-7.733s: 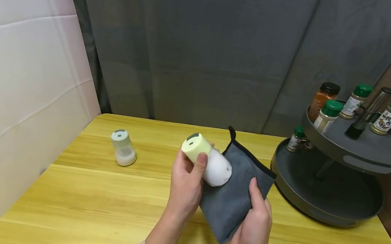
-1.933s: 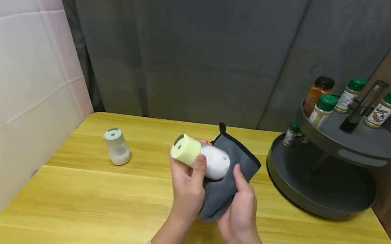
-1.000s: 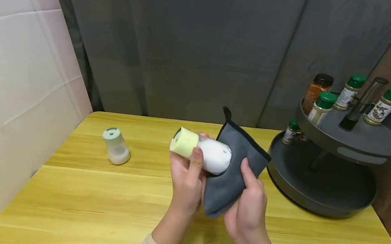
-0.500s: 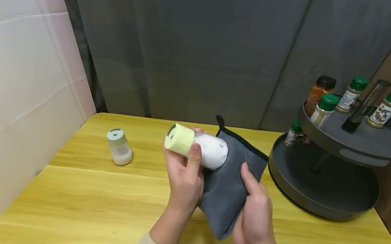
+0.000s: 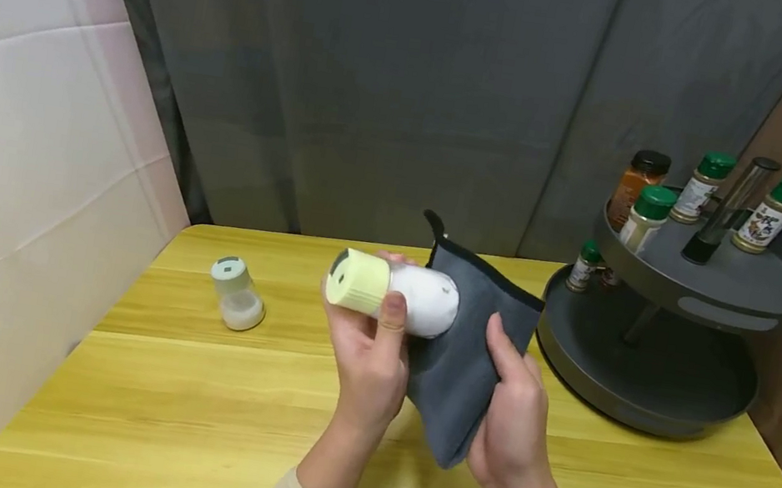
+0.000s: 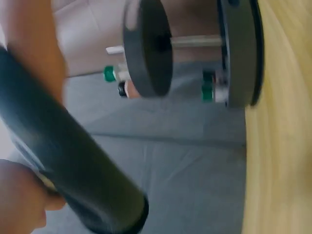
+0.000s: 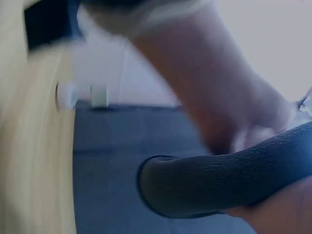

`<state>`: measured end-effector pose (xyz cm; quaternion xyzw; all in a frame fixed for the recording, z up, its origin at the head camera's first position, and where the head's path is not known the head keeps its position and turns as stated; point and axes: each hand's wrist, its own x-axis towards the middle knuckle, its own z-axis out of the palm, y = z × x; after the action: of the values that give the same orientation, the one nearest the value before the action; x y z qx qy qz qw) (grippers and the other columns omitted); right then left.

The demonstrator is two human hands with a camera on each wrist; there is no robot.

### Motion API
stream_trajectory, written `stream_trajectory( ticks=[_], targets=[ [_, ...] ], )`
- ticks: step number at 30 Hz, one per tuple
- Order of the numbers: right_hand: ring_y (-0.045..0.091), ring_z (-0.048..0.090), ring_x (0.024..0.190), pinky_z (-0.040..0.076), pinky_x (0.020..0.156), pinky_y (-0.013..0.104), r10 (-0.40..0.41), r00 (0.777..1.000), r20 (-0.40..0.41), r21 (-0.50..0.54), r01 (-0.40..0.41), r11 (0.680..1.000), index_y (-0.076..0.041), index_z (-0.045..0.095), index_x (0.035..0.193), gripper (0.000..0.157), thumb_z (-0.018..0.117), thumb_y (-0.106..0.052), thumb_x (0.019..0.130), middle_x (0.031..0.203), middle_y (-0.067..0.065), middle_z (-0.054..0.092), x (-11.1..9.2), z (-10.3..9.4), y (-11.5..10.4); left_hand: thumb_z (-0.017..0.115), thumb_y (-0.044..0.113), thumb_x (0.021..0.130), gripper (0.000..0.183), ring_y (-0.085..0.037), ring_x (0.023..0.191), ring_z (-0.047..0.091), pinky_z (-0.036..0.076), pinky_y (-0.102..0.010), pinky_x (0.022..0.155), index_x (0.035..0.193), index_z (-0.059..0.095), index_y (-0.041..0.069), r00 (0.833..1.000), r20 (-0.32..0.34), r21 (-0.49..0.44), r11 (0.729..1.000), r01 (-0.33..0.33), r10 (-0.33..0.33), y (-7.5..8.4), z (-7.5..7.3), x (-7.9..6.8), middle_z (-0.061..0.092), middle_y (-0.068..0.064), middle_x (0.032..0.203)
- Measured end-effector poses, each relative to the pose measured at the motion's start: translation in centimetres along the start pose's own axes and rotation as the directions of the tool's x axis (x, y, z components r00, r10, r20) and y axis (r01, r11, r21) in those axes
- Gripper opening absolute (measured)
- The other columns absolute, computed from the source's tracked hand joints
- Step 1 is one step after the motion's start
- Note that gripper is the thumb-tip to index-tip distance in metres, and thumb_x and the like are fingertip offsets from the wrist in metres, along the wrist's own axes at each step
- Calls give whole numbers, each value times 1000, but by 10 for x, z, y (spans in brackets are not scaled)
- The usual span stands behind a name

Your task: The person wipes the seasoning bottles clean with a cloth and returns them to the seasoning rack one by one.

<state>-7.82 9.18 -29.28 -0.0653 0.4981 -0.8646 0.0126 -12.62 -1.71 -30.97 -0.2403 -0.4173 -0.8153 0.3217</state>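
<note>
In the head view my left hand [image 5: 370,369] grips a seasoning shaker [image 5: 422,301] with a pale yellow-green cap and white contents. The shaker lies nearly level, cap to the left, its base against a dark grey cloth [image 5: 457,370]. That cloth has black edging and a hanging loop. My right hand [image 5: 514,418] holds the cloth's right side, thumb in front and fingers mostly hidden behind. Both wrist views show the cloth [image 6: 73,151] as a curved sheet close to the camera; the shaker is largely hidden there.
A second shaker [image 5: 237,294] with a grey-green cap stands on the wooden table [image 5: 184,407] at left. To the right is a two-tier dark turntable rack [image 5: 641,399] bearing several spice jars [image 5: 767,217]. A grey curtain [image 5: 413,95] hangs behind the table.
Since the oldest frame, the shaker has turned from slanting to nearly level and shifted left. The cloth bunched lower, then spread out again in my right hand. My left hand keeps its grip.
</note>
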Motion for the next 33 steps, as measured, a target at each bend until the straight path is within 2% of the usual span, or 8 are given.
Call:
stream_trajectory(
  ticks=[2,6,8,14,16,20,27,33],
  targets=[
    [13,63,131,56,107,29,-11,1000,2,-4,11,1000,-1,44,152,60,37,-48,115,141,4,61,4,2,4,67,24,104,52,-20,120,61,50,-30,111,143,35,10,1000,4,1,1000,-1,1,1,0,-3,57,-3,128],
    [11,64,130,56,107,29,68,997,35,-1,-68,998,-1,44,153,58,35,-45,116,140,3,64,1,4,11,66,23,105,49,-20,119,61,50,-31,110,144,38,12,1000,8,-11,1000,-15,15,1,-2,0,57,-4,127],
    [10,64,132,55,108,30,80,996,41,2,-80,997,-2,41,155,59,35,-45,116,143,3,63,-4,4,10,66,23,105,49,-21,119,61,51,-32,110,144,39,12,1000,8,-20,1000,-13,13,1,-2,5,58,-4,127],
    [11,67,124,57,103,28,-18,1000,-4,-5,18,1000,2,46,147,60,39,-47,115,134,1,66,2,4,5,69,21,103,55,-24,119,61,51,-32,110,146,36,11,999,-15,-57,998,36,-37,4,2,3,58,-6,127],
    [10,68,123,58,102,28,-3,1000,15,-4,3,1000,2,47,146,58,38,-46,115,132,0,68,4,5,8,70,22,103,57,-24,119,61,51,-32,110,147,36,10,999,-24,-45,999,26,-27,6,3,4,58,-6,127],
    [10,66,130,56,107,30,43,998,56,9,-44,999,1,42,154,59,36,-44,116,140,1,66,-2,4,7,71,24,102,57,-24,118,61,52,-33,109,147,37,11,1000,-30,-23,1000,-8,8,5,2,8,59,-7,125],
    [12,66,125,58,104,29,-24,1000,2,-25,24,999,1,45,151,60,37,-48,115,137,3,63,5,3,3,71,21,102,58,-24,117,61,51,-33,110,146,36,11,999,-41,-60,998,32,-34,4,3,3,58,-6,126],
    [11,66,129,57,105,29,40,999,24,-24,-39,999,-1,43,153,59,36,-45,116,141,4,63,1,2,8,67,19,105,50,-23,118,60,50,-32,109,143,37,9,998,-61,-10,1000,23,-24,0,0,3,58,-5,125]
  ],
)
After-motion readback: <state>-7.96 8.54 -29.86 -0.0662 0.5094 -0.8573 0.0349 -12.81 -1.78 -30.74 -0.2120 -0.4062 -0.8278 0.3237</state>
